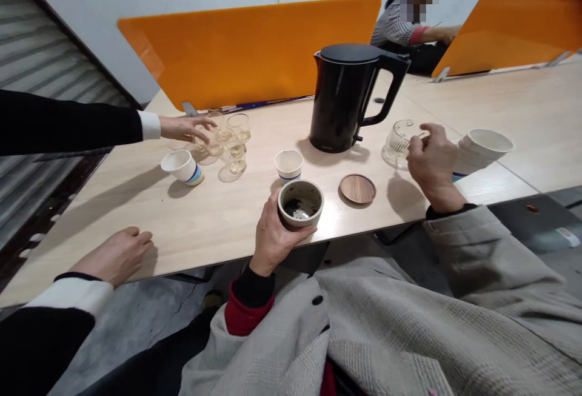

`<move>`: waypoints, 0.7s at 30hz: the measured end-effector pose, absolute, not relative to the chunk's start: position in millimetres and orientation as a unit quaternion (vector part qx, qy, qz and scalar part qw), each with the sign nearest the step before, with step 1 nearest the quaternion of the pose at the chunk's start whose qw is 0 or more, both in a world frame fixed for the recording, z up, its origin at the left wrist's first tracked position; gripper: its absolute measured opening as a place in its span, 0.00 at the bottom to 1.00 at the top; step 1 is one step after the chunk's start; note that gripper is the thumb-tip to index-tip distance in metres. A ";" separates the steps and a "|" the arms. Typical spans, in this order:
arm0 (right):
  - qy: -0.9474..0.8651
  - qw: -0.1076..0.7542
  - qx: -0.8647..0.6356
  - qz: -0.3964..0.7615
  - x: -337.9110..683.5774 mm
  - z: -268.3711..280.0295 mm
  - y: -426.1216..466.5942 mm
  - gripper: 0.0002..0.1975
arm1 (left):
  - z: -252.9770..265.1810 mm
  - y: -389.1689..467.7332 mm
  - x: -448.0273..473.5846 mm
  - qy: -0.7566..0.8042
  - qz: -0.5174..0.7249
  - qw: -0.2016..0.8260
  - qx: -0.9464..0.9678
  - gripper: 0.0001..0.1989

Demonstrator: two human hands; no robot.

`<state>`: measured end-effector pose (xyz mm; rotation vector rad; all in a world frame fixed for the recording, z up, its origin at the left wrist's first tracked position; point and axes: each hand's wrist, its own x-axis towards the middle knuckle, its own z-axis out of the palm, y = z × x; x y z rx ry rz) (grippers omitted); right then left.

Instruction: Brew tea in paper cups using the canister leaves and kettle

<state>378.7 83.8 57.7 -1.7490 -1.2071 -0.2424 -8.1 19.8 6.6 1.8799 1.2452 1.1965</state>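
Observation:
My left hand is wrapped round a grey ceramic cup, tilted toward me, with wet dark tea leaves inside. On the right, my right hand has its thumb and fingers curled at the side of a ribbed glass pitcher, which stands on the table; the fingers partly hide its handle side. Just behind the ceramic cup is a white paper cup. A round wooden lid or coaster lies between my hands. Beyond it stands a black electric kettle.
At left, a co-worker's hand reaches over several small glasses of pale liquid; their other hand rests near the edge. A tilted paper cup stands there. Stacked paper cups lie right. Orange dividers line the table; another person sits behind.

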 end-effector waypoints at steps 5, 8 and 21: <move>-0.579 0.430 -0.683 -0.121 338.9 43.1 33.3 0.23 | 4.7 19.8 -7.1 0.468 0.452 0.287 0.704 0.53; -0.708 0.276 -0.649 -0.045 312.7 24.9 26.2 0.33 | 5.4 20.1 -6.9 0.467 0.449 0.283 0.707 0.54; -0.766 0.306 -0.564 0.015 280.8 18.8 41.0 0.32 | 4.5 21.1 -6.7 0.472 0.442 0.277 0.711 0.55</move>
